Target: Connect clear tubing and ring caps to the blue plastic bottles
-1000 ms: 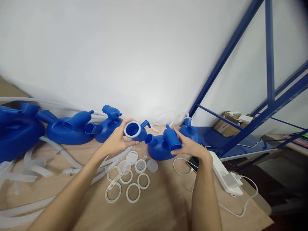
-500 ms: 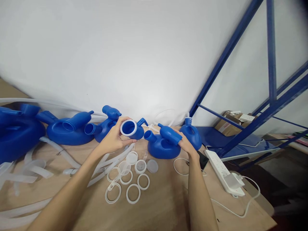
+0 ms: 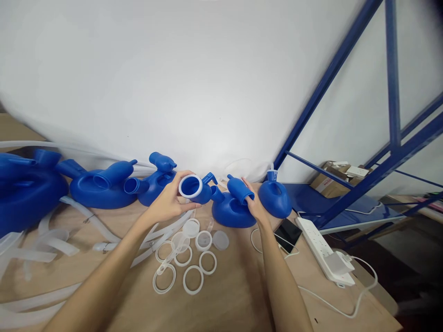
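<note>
One blue cup, white ring fitted, is gripped by the left hand, left of the jug. Above it, the right hand pinches a second cup at the mouth; no ring shows. Loose rings lie front-left of the jug.

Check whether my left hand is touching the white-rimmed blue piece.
Touching. The head view shows the left hand gripping the white-rimmed blue piece by its side.

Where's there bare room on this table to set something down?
The bare wood in front, between the white rings and the right forearm. It's crowded on the left with translucent tubes, along the back with blue bottles, and at right with phone and power strip.
</note>
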`<state>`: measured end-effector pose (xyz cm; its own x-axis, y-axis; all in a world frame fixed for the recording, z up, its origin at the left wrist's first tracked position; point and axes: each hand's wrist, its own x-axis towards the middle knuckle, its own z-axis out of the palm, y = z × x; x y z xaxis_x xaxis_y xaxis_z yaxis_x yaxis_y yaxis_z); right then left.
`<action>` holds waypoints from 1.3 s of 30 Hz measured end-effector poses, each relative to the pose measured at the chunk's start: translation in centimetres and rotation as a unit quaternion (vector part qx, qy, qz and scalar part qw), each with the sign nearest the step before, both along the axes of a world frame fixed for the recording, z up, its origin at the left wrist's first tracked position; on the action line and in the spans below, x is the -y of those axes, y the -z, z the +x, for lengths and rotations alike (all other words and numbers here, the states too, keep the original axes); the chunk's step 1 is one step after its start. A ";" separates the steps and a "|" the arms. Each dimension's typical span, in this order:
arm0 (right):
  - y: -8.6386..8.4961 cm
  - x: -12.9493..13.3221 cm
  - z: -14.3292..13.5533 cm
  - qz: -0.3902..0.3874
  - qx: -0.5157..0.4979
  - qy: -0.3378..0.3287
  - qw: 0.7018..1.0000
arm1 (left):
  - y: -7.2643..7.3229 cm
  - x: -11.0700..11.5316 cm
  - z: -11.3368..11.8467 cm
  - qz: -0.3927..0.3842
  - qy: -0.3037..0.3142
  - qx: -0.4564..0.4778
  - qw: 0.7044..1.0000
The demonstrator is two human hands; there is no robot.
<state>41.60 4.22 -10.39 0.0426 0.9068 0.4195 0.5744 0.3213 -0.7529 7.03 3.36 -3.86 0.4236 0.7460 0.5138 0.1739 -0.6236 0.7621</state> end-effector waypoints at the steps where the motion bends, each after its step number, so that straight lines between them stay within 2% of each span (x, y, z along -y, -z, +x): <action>1: 0.2 -0.2 -0.3 0.016 0.006 0.011 1.000 | 0.0 -0.1 -0.1 0.004 -0.004 -0.002 1.000; 5: 0.8 -0.7 -1.1 0.056 0.029 0.061 0.996 | -0.2 -0.1 -0.1 0.037 -0.011 -0.008 0.999; 8: 0.2 -0.3 -0.7 0.012 0.042 0.069 0.997 | -0.3 0.1 0.0 0.061 -0.014 -0.018 0.998; 10: -1.0 0.6 0.4 -0.063 0.058 0.020 0.996 | -0.2 0.1 -0.1 0.074 -0.027 -0.029 0.996; 13: -3.7 2.7 2.4 -0.173 0.083 -0.073 0.979 | 0.1 -0.3 -0.6 0.114 -0.065 -0.049 0.990; 15: -5.9 4.2 2.8 -0.189 0.104 -0.075 0.974 | 0.4 -0.6 -1.0 0.149 -0.091 -0.061 0.983; 17: -7.9 5.5 1.5 -0.129 0.137 -0.051 0.981 | 0.5 -0.7 -1.2 0.181 -0.100 -0.081 0.975; 19: -9.5 6.5 -1.5 -0.007 0.147 -0.029 0.989 | 0.2 -0.4 -1.0 0.216 -0.095 -0.093 0.967; 20: -9.9 6.8 -3.5 0.050 0.160 -0.040 0.985 | 0.0 -0.1 -0.7 0.237 -0.089 -0.092 0.963; 23: -10.0 6.9 -9.7 0.141 0.233 -0.099 0.957 | -1.0 1.4 0.5 0.287 -0.078 -0.051 0.953; 26: -9.1 5.9 -13.9 0.211 0.206 -0.052 0.954 | -1.8 2.9 1.5 0.299 -0.086 -0.020 0.950; 28: -8.5 4.8 -15.1 0.232 0.181 -0.015 0.956 | -2.3 3.6 1.4 0.299 -0.100 -0.035 0.948; 30: -8.1 3.7 -15.6 0.241 0.174 0.005 0.955 | -2.9 4.1 0.9 0.325 -0.140 -0.072 0.932; 32: -7.9 3.0 -15.8 0.247 0.174 0.008 0.953 | -3.5 4.5 0.2 0.377 -0.205 -0.108 0.897; 34: -7.7 2.6 -16.1 0.258 0.167 0.008 0.952 | -4.2 4.8 -0.3 0.420 -0.234 -0.144 0.865; 36: -7.5 2.4 -16.4 0.266 0.163 0.000 0.950 | -4.9 5.0 -0.7 0.436 -0.212 -0.178 0.856; 39: -7.2 2.2 -16.4 0.286 0.186 -0.045 0.939 | -5.7 5.3 -1.1 0.429 -0.127 -0.228 0.865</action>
<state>25.18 2.00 -3.20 -0.2694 0.5212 0.8098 0.7148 0.6717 -0.1945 5.90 -1.93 1.87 0.6060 0.2710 0.7479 0.5489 -0.8230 -0.1465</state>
